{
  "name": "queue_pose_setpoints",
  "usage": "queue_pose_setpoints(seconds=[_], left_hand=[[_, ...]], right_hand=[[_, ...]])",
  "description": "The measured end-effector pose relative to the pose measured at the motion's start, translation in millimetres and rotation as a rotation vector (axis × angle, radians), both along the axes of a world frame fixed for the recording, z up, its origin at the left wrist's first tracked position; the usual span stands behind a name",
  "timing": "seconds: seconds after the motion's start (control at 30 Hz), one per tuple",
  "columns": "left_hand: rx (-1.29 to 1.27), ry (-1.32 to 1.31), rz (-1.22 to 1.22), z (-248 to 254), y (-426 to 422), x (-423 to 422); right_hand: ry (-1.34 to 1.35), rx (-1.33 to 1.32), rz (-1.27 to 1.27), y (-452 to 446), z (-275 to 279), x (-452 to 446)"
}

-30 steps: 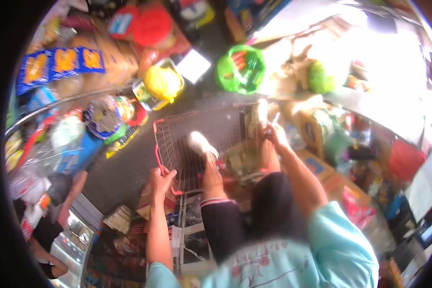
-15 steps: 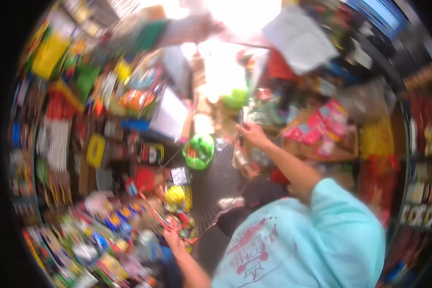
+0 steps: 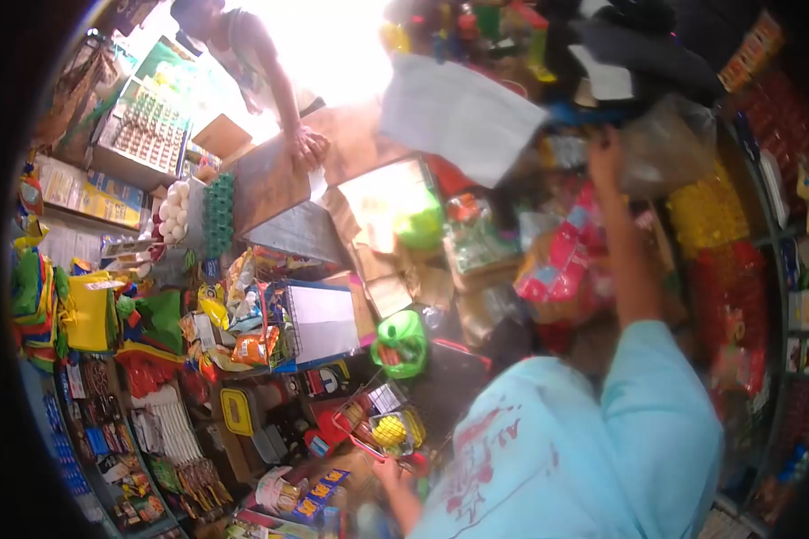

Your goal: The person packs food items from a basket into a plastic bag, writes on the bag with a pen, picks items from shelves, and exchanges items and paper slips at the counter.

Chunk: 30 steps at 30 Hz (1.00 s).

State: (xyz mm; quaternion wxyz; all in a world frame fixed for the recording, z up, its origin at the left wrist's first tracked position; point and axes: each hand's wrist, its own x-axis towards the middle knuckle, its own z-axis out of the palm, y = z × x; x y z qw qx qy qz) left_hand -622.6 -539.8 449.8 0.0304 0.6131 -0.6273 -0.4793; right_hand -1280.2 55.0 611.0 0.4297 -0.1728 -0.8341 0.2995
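Observation:
My left hand (image 3: pixel 389 473) is closed on the red handle of a wire basket (image 3: pixel 358 442), low in the middle of the view. Inside the basket lie a yellow bumpy item (image 3: pixel 389 431) and small packets. My right arm stretches up and to the right. Smeared by motion, my right hand (image 3: pixel 604 153) is beside a clear plastic bag (image 3: pixel 670 148), above pink packets (image 3: pixel 566 260). I cannot make out its fingers or whether it holds anything.
Across the wooden counter (image 3: pixel 279 171) a person rests a hand (image 3: pixel 307 148). White eggs (image 3: pixel 175 211) and a green egg tray (image 3: pixel 218 216) stand at left. A green plastic bag (image 3: pixel 399 344) hangs below a notebook (image 3: pixel 322 316). Stocked shelves (image 3: pixel 773 229) line the right side.
My view has swung left. My right hand has moved from the counter area, where it held a dark slim object, up and right towards the clear bag. My left hand still grips the basket.

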Motion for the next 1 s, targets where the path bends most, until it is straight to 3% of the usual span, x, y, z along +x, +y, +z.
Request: queue_pose_setpoints(seconds=[0.03,0.07,0.1,0.13,0.17,0.2,0.23,0.27,0.33,0.43,0.47,0.5,0.6,0.63,0.67,0.7,0.73,0.8,0.9,1.0], left_hand=[[-0.033,-0.051,0.011,-6.1,4.7,6.9],[0.014,-0.176,-0.006,11.3,14.5,2.5],[-0.028,-0.068,-0.132,17.7,21.8,2.6],[0.022,-0.159,-0.087,55.6,42.1,-23.2],[0.073,0.022,0.052,37.6,43.1,-11.6],[-0.032,-0.059,0.017,36.9,47.9,-9.9],[-0.112,-0.208,0.015,81.5,68.2,-40.6],[-0.084,-0.26,0.06,86.9,70.6,-40.4],[-0.1,-0.183,0.117,81.3,79.2,-28.3],[-0.054,-0.203,0.216,80.0,91.2,-23.7],[-0.043,-0.217,0.244,73.3,97.4,-13.6],[-0.035,-0.214,0.273,68.0,105.4,-4.8],[-0.074,-0.212,0.382,42.3,129.8,29.4],[0.007,-0.244,0.424,63.4,141.8,17.0],[-0.001,-0.275,0.465,70.2,153.9,13.9],[-0.008,-0.307,0.507,77.1,163.0,11.6],[0.002,-0.31,0.541,78.6,171.9,16.2],[0.024,-0.311,0.61,66.1,198.4,41.4],[0.103,-0.336,0.805,54.6,241.5,72.1],[-0.043,-0.262,0.926,29.3,293.1,104.1]], right_hand=[[0.055,0.143,-0.046,9.3,0.8,-22.6],[-0.273,0.236,-0.093,20.1,14.3,-36.1],[-0.594,0.343,-0.123,23.5,27.2,-55.0],[-0.885,0.392,-0.167,36.5,15.6,-84.9],[-0.978,0.484,-0.067,39.1,16.2,-94.0],[-0.833,0.415,-0.104,64.0,-19.5,-122.9],[-0.806,0.398,-0.103,65.9,-23.5,-133.8],[-0.771,0.391,-0.117,62.9,-26.2,-133.2],[-0.514,0.363,-0.175,41.2,-28.9,-116.0],[0.074,0.335,-0.104,-19.1,-52.0,-56.7],[0.095,0.325,-0.023,-46.1,-68.8,-25.9],[-0.032,0.296,0.124,-75.5,-96.0,6.8],[-0.972,0.193,0.711,-175.7,-167.6,86.5],[-0.913,-0.442,0.787,-233.5,-168.0,111.9],[-1.042,-0.746,0.917,-278.2,-146.9,114.4],[-1.07,-0.776,0.997,-323.9,-123.6,106.9],[-0.895,-0.702,1.048,-367.2,-106.1,95.6],[-0.933,-0.959,1.028,-437.8,-70.5,56.1],[-0.8,-1.529,0.931,-526.8,-75.0,-10.3],[-0.859,-1.553,0.895,-565.2,-85.3,-58.4]])
